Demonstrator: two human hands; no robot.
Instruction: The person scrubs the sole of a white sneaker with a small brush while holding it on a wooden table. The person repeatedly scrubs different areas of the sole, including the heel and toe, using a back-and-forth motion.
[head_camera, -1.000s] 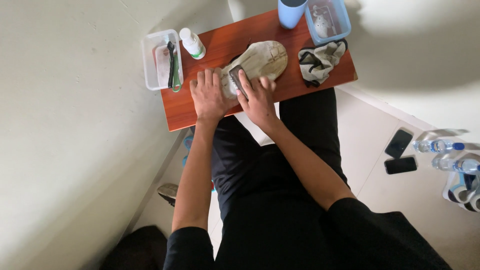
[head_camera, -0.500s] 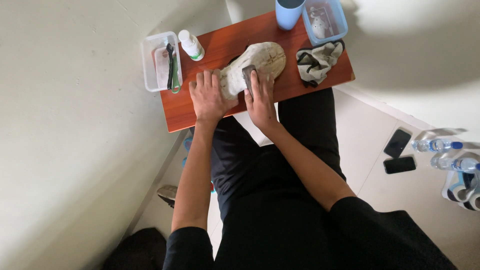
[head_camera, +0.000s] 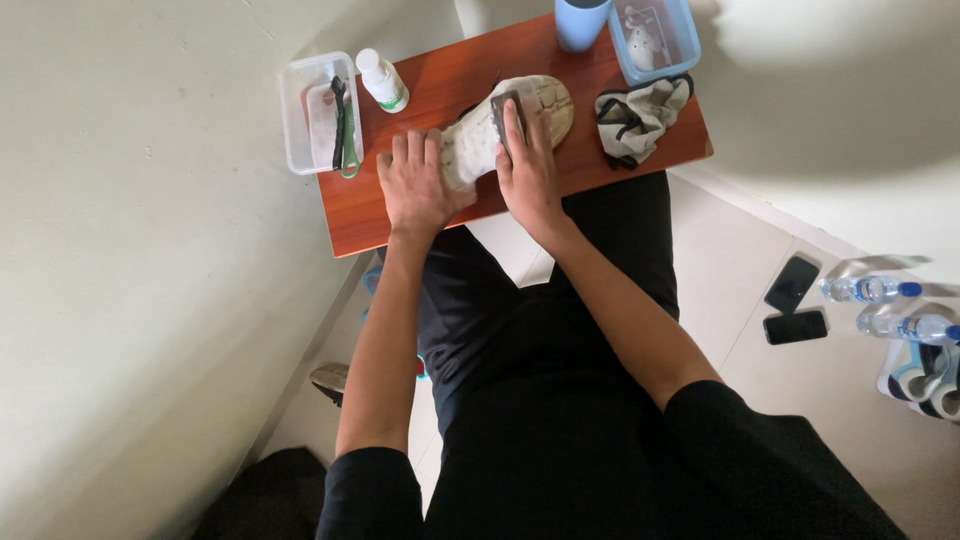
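Here, a pale shoe is being scrubbed sole-up on a small reddish worktop.

The shoe (head_camera: 505, 125) lies on its side across the middle of the worktop (head_camera: 420, 215), sole turned upward. The left hand (head_camera: 418, 185) presses flat on its heel end, fingers spread and gripping nothing, simply pinning it down. The right hand (head_camera: 528, 165) has its fingers closed over a small dark brush (head_camera: 503, 108) laid on the sole. To do this well, I judge the left hand should bear down firmly so the shoe cannot slide, while the brush works in short strokes along the tread. A white bottle (head_camera: 381, 80) and a clear tray (head_camera: 318, 112) stand far left; a crumpled cloth (head_camera: 638, 112) lies just right, with a blue cup (head_camera: 582, 20) and blue tub (head_camera: 655, 38) beyond.
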